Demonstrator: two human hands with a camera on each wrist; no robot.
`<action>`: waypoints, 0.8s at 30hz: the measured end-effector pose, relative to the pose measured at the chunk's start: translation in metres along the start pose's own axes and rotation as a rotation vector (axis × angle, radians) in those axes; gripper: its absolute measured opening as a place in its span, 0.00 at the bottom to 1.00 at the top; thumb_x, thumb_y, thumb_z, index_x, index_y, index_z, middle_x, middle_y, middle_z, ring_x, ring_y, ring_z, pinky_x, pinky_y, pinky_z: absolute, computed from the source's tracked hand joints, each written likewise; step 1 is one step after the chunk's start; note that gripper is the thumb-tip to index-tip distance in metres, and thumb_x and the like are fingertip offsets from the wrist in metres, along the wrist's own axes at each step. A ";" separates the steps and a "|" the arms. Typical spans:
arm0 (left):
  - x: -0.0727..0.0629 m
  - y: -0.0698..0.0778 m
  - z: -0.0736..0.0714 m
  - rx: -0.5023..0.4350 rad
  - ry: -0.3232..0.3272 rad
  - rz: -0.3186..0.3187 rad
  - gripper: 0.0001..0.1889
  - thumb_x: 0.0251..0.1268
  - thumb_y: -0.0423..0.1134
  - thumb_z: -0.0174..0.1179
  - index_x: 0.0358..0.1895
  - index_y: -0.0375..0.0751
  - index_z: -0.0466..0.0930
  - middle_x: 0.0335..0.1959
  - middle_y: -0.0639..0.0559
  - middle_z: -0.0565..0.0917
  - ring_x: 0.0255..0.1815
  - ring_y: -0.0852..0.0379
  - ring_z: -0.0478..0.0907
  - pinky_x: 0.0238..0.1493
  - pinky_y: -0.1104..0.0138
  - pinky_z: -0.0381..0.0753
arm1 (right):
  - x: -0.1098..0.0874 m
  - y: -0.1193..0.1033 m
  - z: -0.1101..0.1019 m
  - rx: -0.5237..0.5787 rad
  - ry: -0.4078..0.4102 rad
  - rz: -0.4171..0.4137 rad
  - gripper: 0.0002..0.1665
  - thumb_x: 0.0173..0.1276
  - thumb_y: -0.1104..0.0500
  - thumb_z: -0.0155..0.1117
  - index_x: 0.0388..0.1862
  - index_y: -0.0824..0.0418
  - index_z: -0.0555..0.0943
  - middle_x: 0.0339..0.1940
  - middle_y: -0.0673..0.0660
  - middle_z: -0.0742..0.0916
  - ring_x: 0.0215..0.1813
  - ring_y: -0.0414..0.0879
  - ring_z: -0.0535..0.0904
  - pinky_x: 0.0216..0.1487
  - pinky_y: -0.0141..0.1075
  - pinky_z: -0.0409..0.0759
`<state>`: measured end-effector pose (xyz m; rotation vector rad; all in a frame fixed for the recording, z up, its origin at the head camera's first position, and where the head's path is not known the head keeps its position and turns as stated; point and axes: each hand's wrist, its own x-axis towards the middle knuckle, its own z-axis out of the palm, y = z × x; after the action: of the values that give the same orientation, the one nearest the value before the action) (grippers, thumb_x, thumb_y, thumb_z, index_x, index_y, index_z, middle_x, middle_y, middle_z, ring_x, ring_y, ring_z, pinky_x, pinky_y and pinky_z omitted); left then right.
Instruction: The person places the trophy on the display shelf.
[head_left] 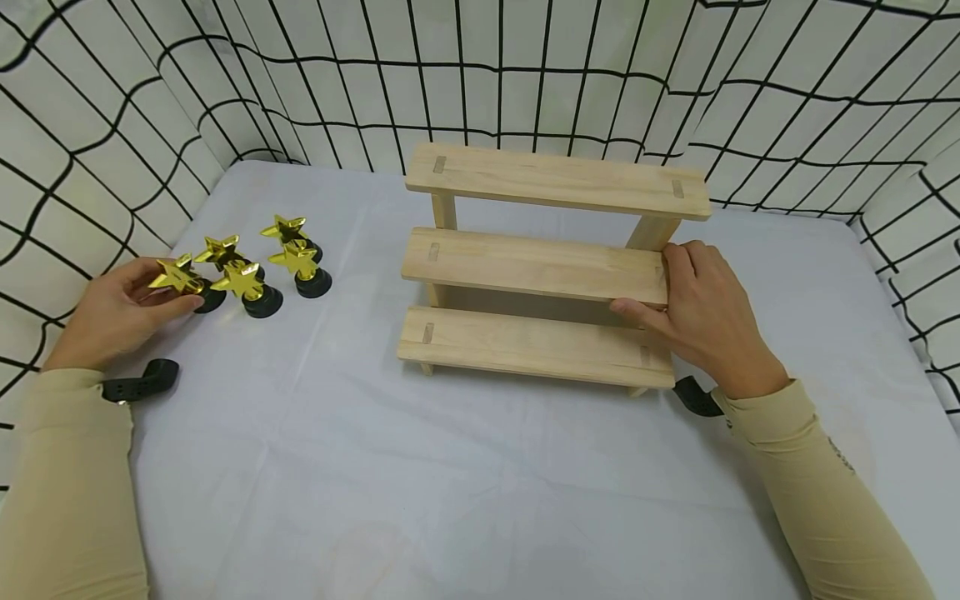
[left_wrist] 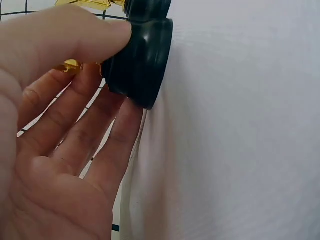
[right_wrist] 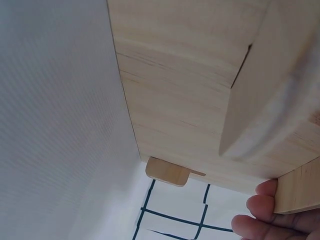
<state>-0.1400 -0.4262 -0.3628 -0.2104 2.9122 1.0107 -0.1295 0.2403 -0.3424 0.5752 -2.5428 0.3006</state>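
Observation:
At the left, my left hand [head_left: 112, 317] is around the nearest-left gold star trophy [head_left: 177, 275]. The left wrist view shows its thumb on the trophy's black round base [left_wrist: 142, 62], with the other fingers behind it. Several more star trophies [head_left: 242, 280] stand in a tight group just right of that hand. Across the table, my right hand [head_left: 712, 312] grips the right end of the middle board [head_left: 532, 260] of a three-step wooden shelf. Its thumb lies along the board's front edge, and fingertips [right_wrist: 260, 205] show at the board's end in the right wrist view.
A white cloth [head_left: 480, 483] covers the table. Black wire grid panels [head_left: 517, 71] with white behind them rise at the back and both sides. The left panel stands close beside my left hand. Black wrist straps [head_left: 142, 382] sit at both cuffs.

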 end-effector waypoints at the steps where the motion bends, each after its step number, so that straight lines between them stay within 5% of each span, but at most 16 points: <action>1: 0.000 0.000 0.000 0.001 -0.001 0.003 0.20 0.67 0.52 0.70 0.55 0.68 0.70 0.40 0.85 0.71 0.38 0.90 0.71 0.37 0.92 0.70 | 0.000 0.000 0.000 0.000 0.001 -0.002 0.66 0.64 0.12 0.36 0.49 0.78 0.74 0.35 0.70 0.78 0.36 0.63 0.73 0.37 0.52 0.75; 10: 0.000 0.000 0.003 0.003 0.027 0.001 0.25 0.61 0.54 0.74 0.54 0.74 0.68 0.43 0.85 0.70 0.38 0.88 0.70 0.38 0.91 0.65 | 0.000 0.002 -0.002 -0.002 -0.001 -0.026 0.67 0.65 0.13 0.35 0.50 0.79 0.74 0.36 0.71 0.78 0.36 0.63 0.74 0.36 0.51 0.75; 19: -0.001 -0.002 0.003 -0.018 0.048 -0.022 0.22 0.60 0.54 0.75 0.48 0.74 0.69 0.35 0.90 0.72 0.35 0.91 0.72 0.36 0.90 0.67 | 0.000 0.004 -0.007 0.043 -0.088 0.004 0.68 0.63 0.11 0.32 0.49 0.77 0.74 0.39 0.70 0.79 0.39 0.62 0.74 0.39 0.52 0.76; 24: 0.000 -0.003 0.005 -0.044 0.058 -0.004 0.22 0.62 0.51 0.74 0.51 0.73 0.71 0.42 0.86 0.71 0.40 0.93 0.69 0.40 0.95 0.68 | 0.001 0.006 -0.008 0.053 -0.103 -0.011 0.67 0.64 0.12 0.33 0.51 0.78 0.74 0.40 0.70 0.79 0.40 0.61 0.74 0.39 0.52 0.76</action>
<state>-0.1393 -0.4257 -0.3685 -0.2517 2.9418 1.0864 -0.1290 0.2481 -0.3356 0.6403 -2.6366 0.3440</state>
